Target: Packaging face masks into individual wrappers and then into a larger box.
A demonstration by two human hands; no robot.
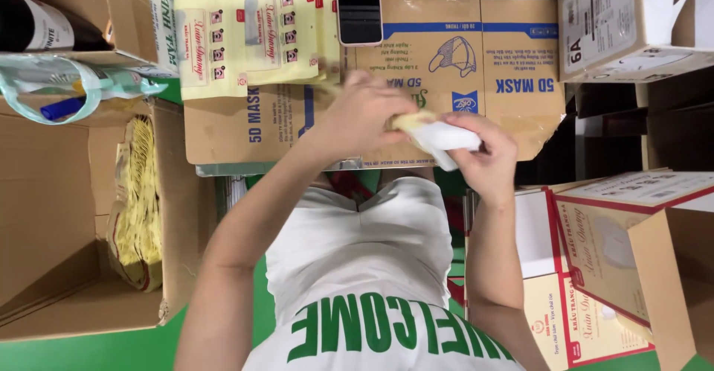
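Note:
My left hand [364, 118] and my right hand [487, 159] meet above a flattened cardboard box [483, 58] that serves as the work surface. The left hand is closed on a thin yellow packet [405, 122]. The right hand pinches a folded white mask [446, 137], whose end lies at the mouth of the packet. My fingers hide much of the packet. My white shirt with green letters fills the lower middle of the view.
A stack of yellow packets [245, 36] lies at the back left, a dark phone [359, 6] beside it. An open carton at left holds a bundle of yellow packets [137, 200]. Red-and-cream boxes [595, 244] stand at right, a plastic bag [67, 88] and bottle [37, 25] far left.

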